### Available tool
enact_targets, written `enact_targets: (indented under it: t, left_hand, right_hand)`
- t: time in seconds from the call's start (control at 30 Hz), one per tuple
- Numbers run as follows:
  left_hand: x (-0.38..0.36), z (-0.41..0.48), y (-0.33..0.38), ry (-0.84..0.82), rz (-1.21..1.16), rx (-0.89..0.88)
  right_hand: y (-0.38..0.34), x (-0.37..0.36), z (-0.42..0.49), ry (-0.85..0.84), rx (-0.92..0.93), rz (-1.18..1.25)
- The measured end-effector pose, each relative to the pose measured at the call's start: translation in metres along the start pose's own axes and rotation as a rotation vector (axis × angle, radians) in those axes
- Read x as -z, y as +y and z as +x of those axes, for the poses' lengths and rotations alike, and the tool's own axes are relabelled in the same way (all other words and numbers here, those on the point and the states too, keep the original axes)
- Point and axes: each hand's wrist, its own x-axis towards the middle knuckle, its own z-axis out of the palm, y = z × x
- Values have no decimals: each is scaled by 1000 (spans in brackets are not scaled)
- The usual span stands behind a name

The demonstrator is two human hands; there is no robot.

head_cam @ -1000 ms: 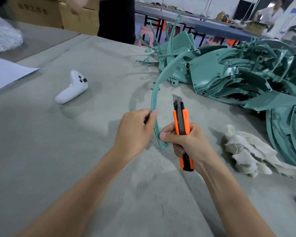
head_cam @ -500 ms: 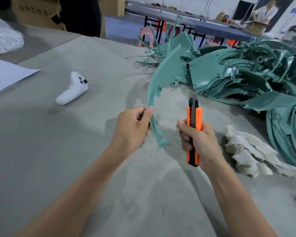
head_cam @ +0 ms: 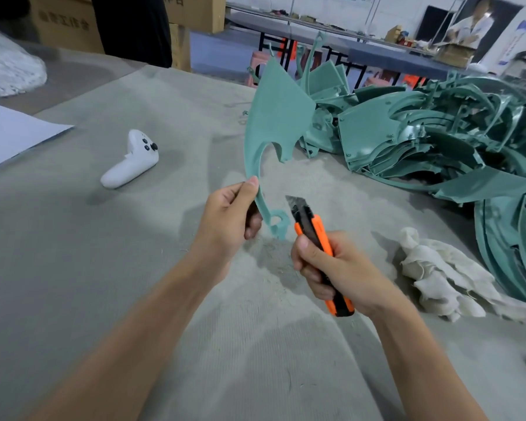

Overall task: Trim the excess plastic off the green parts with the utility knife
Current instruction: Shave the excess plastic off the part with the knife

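White paper (head_cam: 9,132) lies at the left edge of the desk (head_cam: 58,268), with a white controller (head_cam: 130,161) to its right. Next comes the left hand (head_cam: 225,220), its thumb and curled fingers pinching the thin stem of a green part (head_cam: 275,117) held up off the desk. The part's long axis runs up and away from this hand. It has a broad flat fin on top and narrows in a curve to a small ring-shaped tab at the bottom, just right of the fingers. The fin's lower edge looks jagged, which is probably excess to cut. Just right of the tab, near it but apart as far as I can tell, the bare blade of the knife (head_cam: 312,230) points up and left. The right hand (head_cam: 340,268) is wrapped tight round the orange handle and sits closest to the tab's free side. Further right lies a crumpled cloth (head_cam: 438,268), and behind it is a pile (head_cam: 438,132) of green parts.
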Motion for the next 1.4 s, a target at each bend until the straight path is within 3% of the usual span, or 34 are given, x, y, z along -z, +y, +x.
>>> enact_targets:
  t: [0.23, 0.43, 0.67, 0.8, 0.9, 1.07, 1.17, 1.3, 1.4]
  left_hand:
    - [-7, -6, 6, -130, -98, 80]
    - [-10, -7, 5, -146, -192, 169]
    - [-1, -1, 4, -14, -304, 157]
    - [4, 1, 8, 2, -355, 130]
    - [3, 0, 8, -6, -259, 85]
    - [-7, -8, 4, -22, -37, -45]
    - [-9, -11, 5, -88, -30, 8]
    - [-8, -13, 3, -303, -1, 162]
    - [-6, -11, 5, -338, -115, 266]
  right_hand:
    - [-1, -6, 2, -187, -54, 31]
    - [0, -4, 2, -204, -60, 62]
    - [-3, -3, -2, -186, 29, 73]
    - [-4, -12, 2, 16, 75, 59]
    - [-4, -15, 4, 180, 128, 142]
    - [-4, -18, 5, 240, 189, 162]
    - [-4, -18, 7, 336, 178, 100]
    - [-4, -16, 6, 473, 210, -15]
    - [-5, -20, 6, 477, 254, -28]
